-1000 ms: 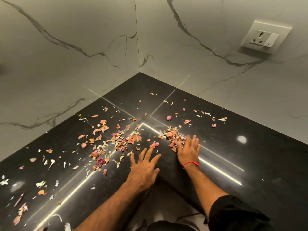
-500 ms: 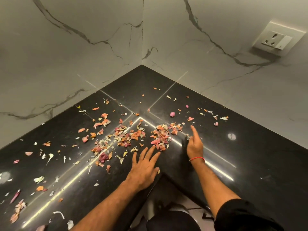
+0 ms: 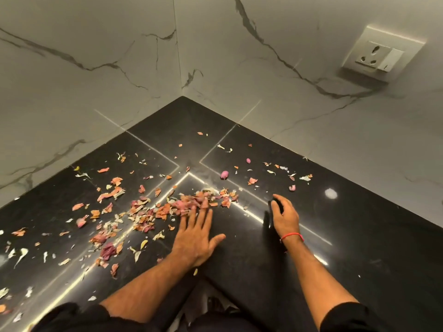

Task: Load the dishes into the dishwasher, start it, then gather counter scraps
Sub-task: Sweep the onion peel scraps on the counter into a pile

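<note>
Black polished stone made up the corner tabletop [image 3: 359, 236], which met two white marble-veined walls [image 3: 96, 80] in the upper half of the frame. Peel scraps [image 3: 191, 203] in orange, pink and pale cream lay strewn over the stone, thickest in a loose heap at the centre of the frame and thinning out toward the lower left edge. A few stray bits sat further back toward the corner and off to the centre right, among them a small pink clove-like piece [image 3: 224, 174] lying apart from the heap.

The left hand [image 3: 196, 238] lay flat on the tabletop at lower centre, palm down, fingers [image 3: 203, 212] straight and slightly spread, their blurred tips touching the near edge of the heap; it held nothing. The right hand [image 3: 285, 214] rested to the right of the heap on bare stone, turned on its edge with the fingers curved loosely inward; whether anything lay inside that curl could not be told. A red thread [image 3: 291, 236] circled the right wrist. Both forearms were bare, with black sleeves [image 3: 347, 317] at the bottom of the frame.

A white wall socket with a switch [image 3: 381, 55] sat in the upper right. Bright light strips reflected off the stone.
</note>
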`<state>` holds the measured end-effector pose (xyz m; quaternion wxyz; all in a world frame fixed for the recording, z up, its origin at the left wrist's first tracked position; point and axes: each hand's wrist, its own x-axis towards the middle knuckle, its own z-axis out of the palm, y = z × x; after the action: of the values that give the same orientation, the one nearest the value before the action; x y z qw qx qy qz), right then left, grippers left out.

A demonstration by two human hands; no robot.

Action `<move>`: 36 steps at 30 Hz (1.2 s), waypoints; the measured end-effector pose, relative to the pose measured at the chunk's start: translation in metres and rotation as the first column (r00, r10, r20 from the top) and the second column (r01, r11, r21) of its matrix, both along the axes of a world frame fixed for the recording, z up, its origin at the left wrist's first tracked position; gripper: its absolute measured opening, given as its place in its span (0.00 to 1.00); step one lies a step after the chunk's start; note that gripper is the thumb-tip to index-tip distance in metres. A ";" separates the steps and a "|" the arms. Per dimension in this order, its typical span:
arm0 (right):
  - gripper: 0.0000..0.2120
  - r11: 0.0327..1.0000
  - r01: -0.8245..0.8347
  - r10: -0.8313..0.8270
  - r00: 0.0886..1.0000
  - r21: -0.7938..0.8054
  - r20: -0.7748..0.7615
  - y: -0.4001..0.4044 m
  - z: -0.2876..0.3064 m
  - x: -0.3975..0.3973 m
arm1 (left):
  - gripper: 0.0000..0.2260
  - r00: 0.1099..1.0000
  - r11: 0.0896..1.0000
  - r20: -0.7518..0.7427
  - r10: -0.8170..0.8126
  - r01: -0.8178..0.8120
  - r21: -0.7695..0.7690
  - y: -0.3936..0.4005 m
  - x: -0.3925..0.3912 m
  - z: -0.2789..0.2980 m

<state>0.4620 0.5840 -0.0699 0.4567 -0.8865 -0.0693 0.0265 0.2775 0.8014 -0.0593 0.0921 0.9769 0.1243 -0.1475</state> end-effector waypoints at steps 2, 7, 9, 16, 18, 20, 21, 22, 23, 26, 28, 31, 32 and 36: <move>0.14 0.996 0.056 -0.055 0.998 0.066 -0.014 -0.010 0.002 0.025 | 0.36 0.999 1.000 -0.033 0.005 -0.005 0.026 0.008 0.002 0.000; 0.23 0.989 0.108 -0.091 0.981 -0.098 0.169 -0.043 0.008 0.107 | 0.35 0.999 0.992 -0.042 -0.006 0.011 0.125 0.008 0.003 0.002; 0.30 0.941 0.098 -0.063 0.991 -0.323 0.119 -0.055 0.003 0.141 | 0.33 0.997 0.995 -0.071 0.028 -0.021 0.093 0.006 0.009 0.010; 0.39 0.803 -0.159 0.229 0.972 -0.575 0.050 -0.010 -0.013 0.149 | 0.25 0.988 0.997 -0.137 0.072 -0.072 0.005 0.010 0.011 0.026; 0.33 0.771 -0.307 0.422 0.903 -0.557 0.087 0.028 -0.016 0.122 | 0.25 0.987 0.996 -0.140 0.081 -0.083 -0.010 0.008 0.012 0.024; 0.27 0.753 -0.418 0.526 0.847 -0.508 0.083 0.068 -0.013 0.087 | 0.25 0.988 0.995 -0.118 0.098 -0.101 -0.021 0.006 0.013 0.023; 0.23 0.768 -0.479 0.555 0.829 -0.425 0.068 0.089 -0.008 0.067 | 0.25 0.989 0.993 -0.088 0.117 -0.119 -0.026 0.005 0.013 0.023; 0.18 0.782 -0.552 0.589 0.807 -0.290 0.053 0.107 0.000 0.045 | 0.25 0.989 0.989 -0.053 0.141 -0.143 -0.025 0.005 0.011 0.022; 0.14 0.762 -0.632 0.642 0.766 -0.139 0.042 0.125 0.007 0.023 | 0.26 0.985 0.985 -0.012 0.171 -0.172 -0.014 0.004 0.009 0.023; 0.15 0.628 -0.765 0.772 0.636 0.143 0.011 0.166 0.024 -0.030 | 0.33 0.960 0.965 0.103 0.262 -0.264 0.002 0.002 -0.001 0.023; 0.18 0.666 -0.720 0.737 0.675 0.196 -0.027 0.178 0.024 -0.033 | 0.33 0.950 0.960 0.141 0.277 -0.280 0.000 0.006 -0.009 0.026; 0.19 0.772 -0.621 0.620 0.783 0.138 0.054 0.160 0.015 0.002 | 0.31 0.955 0.962 0.115 0.273 -0.272 -0.022 0.013 -0.018 0.031; 0.20 0.824 -0.563 0.553 0.825 0.068 0.120 0.146 0.008 0.021 | 0.28 0.958 0.963 0.095 0.269 -0.267 -0.029 0.013 -0.021 0.031; 0.24 0.908 -0.252 0.316 0.936 -0.335 0.154 0.085 -0.016 0.071 | 0.23 0.957 0.956 0.028 0.290 -0.288 -0.045 0.007 -0.028 0.030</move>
<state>0.5332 0.6691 -0.0858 0.2937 -0.9253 -0.2396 0.0123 0.2496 0.8088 -0.0288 0.1346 0.9486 0.2611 -0.1179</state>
